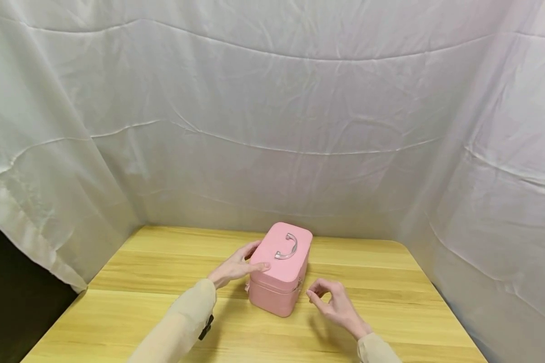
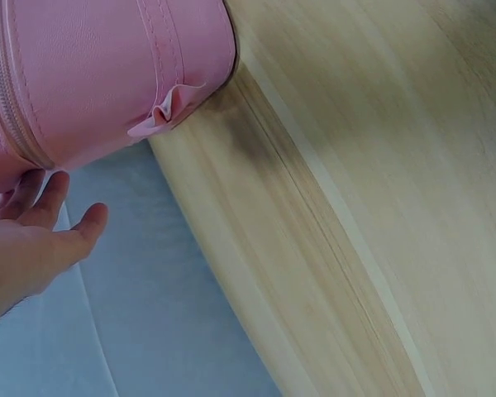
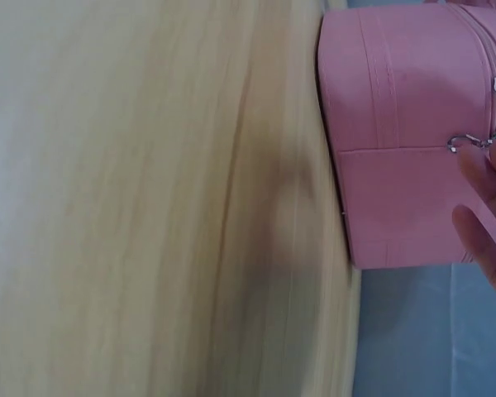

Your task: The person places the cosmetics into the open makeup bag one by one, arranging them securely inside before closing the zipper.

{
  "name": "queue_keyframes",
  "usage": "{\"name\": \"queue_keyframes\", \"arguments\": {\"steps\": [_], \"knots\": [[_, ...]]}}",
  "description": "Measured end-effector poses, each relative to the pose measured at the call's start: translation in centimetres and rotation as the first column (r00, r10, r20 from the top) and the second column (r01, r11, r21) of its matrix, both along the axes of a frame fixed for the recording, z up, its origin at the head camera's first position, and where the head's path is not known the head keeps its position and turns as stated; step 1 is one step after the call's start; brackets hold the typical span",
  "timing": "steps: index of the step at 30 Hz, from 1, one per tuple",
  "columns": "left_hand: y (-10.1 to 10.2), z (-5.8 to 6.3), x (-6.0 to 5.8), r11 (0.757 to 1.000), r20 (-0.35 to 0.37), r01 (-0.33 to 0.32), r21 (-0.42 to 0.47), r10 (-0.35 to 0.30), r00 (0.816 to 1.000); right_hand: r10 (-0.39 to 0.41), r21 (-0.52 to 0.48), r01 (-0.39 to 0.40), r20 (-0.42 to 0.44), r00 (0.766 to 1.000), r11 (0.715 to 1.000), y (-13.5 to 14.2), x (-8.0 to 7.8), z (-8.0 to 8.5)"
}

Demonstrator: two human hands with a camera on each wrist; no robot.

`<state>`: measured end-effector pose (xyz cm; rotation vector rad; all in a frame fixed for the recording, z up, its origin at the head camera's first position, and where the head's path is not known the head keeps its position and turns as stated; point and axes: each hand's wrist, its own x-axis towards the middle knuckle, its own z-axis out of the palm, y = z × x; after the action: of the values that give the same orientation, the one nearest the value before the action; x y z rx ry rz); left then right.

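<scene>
A pink vanity case [image 1: 280,275] with a silver carry handle [image 1: 292,247] stands upright on the wooden table, its lid down. My left hand [image 1: 236,264] rests at the lid's left edge, thumb over the top and the other fingers along the side. In the left wrist view its fingertips touch the case near the zipper [image 2: 12,91]. At the right side, my right hand [image 1: 333,302] has thumb and forefinger brought together by the zipper. In the right wrist view, these fingers [image 3: 484,178] pinch the zipper pull's chain, whose silver clasp [image 3: 463,141] dangles out.
A pink side tab [image 2: 165,112] sticks out from the case's left side. The wooden table [image 1: 172,257] reaches back to pale curtains [image 1: 277,111], which also hang at both sides. A dark gap [image 1: 18,292] shows at the far left.
</scene>
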<state>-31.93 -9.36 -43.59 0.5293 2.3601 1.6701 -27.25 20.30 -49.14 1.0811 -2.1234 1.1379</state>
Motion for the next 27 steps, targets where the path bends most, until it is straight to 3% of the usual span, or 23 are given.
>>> {"name": "queue_keyframes", "arguments": {"steps": [7, 16, 22, 27], "knots": [[0.08, 0.04, 0.05, 1.000, 0.007, -0.003, 0.000, 0.003, 1.000, -0.115, 0.008, 0.115, -0.017, 0.993, 0.993, 0.25, -0.40, -0.25], [0.06, 0.03, -0.08, 1.000, 0.000, 0.000, -0.004, 0.000, 1.000, -0.252, 0.012, 0.253, -0.047, 0.967, 0.967, 0.06, -0.44, -0.12], [0.06, 0.03, -0.13, 1.000, 0.005, -0.001, 0.000, 0.001, 1.000, -0.275, -0.007, 0.275, -0.063, 0.959, 0.962, -0.11, -0.53, -0.18], [-0.01, 0.04, -0.09, 1.000, 0.009, -0.008, -0.007, 0.009, 1.000, -0.188, -0.037, 0.188, -0.007, 0.982, 0.981, 0.12, -0.49, -0.14]]}}
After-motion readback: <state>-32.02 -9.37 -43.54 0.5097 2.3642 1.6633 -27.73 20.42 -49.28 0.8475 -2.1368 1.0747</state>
